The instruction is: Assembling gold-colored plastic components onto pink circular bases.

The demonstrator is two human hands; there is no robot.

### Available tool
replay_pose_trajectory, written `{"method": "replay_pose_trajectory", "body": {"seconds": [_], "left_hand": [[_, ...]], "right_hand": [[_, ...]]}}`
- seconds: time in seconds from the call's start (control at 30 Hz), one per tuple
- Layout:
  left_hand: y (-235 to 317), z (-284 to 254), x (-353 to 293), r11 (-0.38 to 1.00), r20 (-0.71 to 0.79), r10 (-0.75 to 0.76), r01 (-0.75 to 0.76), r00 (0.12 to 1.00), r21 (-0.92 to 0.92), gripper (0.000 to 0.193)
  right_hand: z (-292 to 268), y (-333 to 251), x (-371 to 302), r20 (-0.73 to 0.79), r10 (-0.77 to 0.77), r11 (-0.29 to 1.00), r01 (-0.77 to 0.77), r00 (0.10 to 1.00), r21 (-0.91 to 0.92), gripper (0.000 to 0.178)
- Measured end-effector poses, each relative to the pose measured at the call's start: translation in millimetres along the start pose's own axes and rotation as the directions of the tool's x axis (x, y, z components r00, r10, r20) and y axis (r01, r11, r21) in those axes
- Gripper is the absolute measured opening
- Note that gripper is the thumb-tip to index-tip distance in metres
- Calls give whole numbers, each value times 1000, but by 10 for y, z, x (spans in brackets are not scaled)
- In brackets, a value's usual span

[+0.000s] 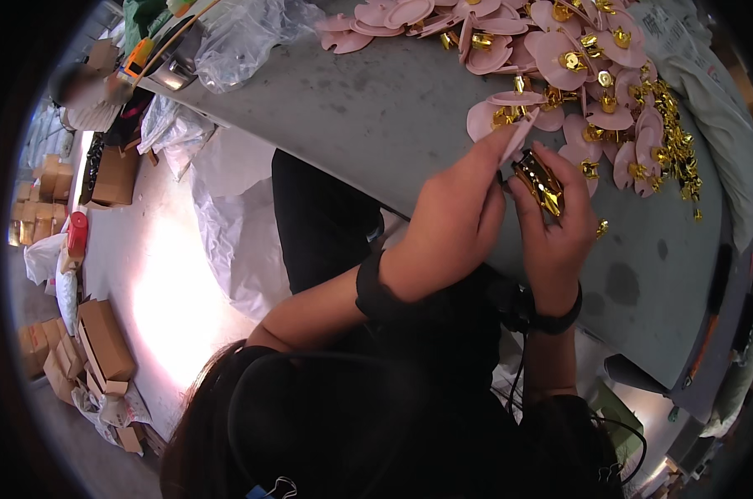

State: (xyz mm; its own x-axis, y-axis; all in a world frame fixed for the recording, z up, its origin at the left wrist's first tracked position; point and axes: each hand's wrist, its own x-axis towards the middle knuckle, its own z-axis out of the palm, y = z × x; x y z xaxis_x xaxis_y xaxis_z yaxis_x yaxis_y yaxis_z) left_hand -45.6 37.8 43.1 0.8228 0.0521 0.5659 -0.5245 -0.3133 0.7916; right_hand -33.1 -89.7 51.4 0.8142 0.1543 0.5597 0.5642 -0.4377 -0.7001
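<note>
My left hand (460,204) is closed, pinching a pink disc (520,138) that I see nearly edge-on. Right beside it, my right hand (559,237) grips a shiny gold piece (541,185) between thumb and fingers. The disc and the gold piece are close together; whether they touch is hidden by my fingers. Beyond my hands spreads a heap of pink discs (559,60), many with gold fittings on them. Along the heap's right side lies a pile of small loose gold parts (683,150). A single gold part (602,227) rests just right of my right hand.
The grey table (351,108) carries all of this. A clear plastic bag (242,41) and a metal bowl (178,66) stand at its far left. A pale sack (718,100) runs along the right edge. Cardboard boxes (106,345) sit on the floor at left.
</note>
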Motion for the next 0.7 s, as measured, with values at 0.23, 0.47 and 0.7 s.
{"method": "replay_pose_trajectory", "body": {"seconds": [0.23, 0.47, 0.7], "left_hand": [[-18, 10, -61, 995, 27, 96, -96, 995, 30, 57], [17, -4, -105, 997, -17, 75, -76, 997, -18, 55], [42, 10, -96, 994, 42, 96, -98, 995, 48, 49]], "right_hand": [[-87, -66, -57, 141, 304, 863, -336, 942, 377, 34], [-12, 38, -186, 13, 50, 988, -51, 999, 148, 36], [43, 126, -267, -91, -32, 999, 29, 995, -28, 36]]}}
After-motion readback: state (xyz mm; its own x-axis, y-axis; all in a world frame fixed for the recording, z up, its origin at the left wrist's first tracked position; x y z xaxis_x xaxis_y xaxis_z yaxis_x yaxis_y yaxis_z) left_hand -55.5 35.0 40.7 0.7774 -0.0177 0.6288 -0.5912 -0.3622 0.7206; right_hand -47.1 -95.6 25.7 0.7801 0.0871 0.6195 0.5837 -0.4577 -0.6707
